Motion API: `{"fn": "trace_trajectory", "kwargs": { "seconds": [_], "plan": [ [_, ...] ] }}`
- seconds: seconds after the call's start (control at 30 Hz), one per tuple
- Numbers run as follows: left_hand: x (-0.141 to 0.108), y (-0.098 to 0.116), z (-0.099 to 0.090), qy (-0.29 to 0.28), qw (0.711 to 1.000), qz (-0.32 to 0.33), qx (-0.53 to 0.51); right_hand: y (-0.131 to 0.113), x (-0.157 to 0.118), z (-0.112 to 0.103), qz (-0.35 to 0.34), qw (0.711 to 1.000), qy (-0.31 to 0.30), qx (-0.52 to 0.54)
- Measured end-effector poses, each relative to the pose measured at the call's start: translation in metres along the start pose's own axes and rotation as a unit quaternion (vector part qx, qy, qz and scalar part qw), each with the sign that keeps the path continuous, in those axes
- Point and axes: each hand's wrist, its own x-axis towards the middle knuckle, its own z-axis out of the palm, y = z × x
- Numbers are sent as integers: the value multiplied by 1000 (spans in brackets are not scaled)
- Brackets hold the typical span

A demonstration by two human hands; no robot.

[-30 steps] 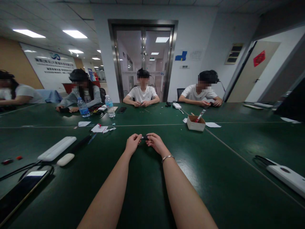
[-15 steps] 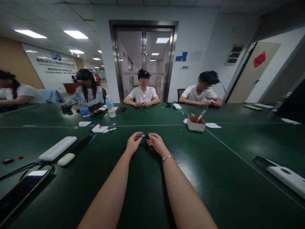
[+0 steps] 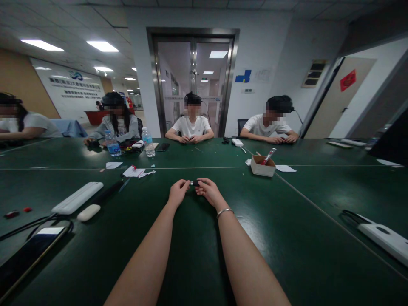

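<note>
A small black object with a silvery end point(image 3: 194, 183) is held level between my two hands, just above the middle of the green table point(image 3: 197, 255). My left hand point(image 3: 179, 192) is closed in a pinch at the silvery left end. The thumb and fingers of my right hand point(image 3: 208, 191) are closed around the black right part. My fingers cover some of it, and it is too small to tell its exact kind.
To the left lie a white power bank point(image 3: 77, 198), a white oval case point(image 3: 89, 213), a phone point(image 3: 30, 255) and cables. Torn paper point(image 3: 134, 171) and a small box point(image 3: 263, 166) lie farther off. Bottles point(image 3: 148, 143) stand near several people seated opposite.
The fingers of my left hand have drawn together into a pinch at the silvery end. My right hand has hardly moved and keeps its hold.
</note>
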Motion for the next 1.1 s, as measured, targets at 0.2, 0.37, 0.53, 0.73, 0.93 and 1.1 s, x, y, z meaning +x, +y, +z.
{"fn": "trace_trajectory", "kwargs": {
  "seconds": [0.2,0.37,0.53,0.73,0.93,1.1],
  "plan": [
    [-1,2,1,23,999,-10,-47,-1,0,0,2,1000,3,7],
    [-2,5,1,6,997,8,-71,-1,0,0,1,1000,8,10],
    [-1,6,0,6,997,10,-72,0,0,-1,-1,1000,-8,-1],
    [-3,4,-1,7,998,12,-55,0,0,-1,1,1000,-10,0],
    [1,19,3,64,994,-23,-86,1,1,-1,1,1000,-9,8],
    [-4,101,-25,40,986,59,-148,7,5,-3,-3,1000,-10,17]
  ]
}}
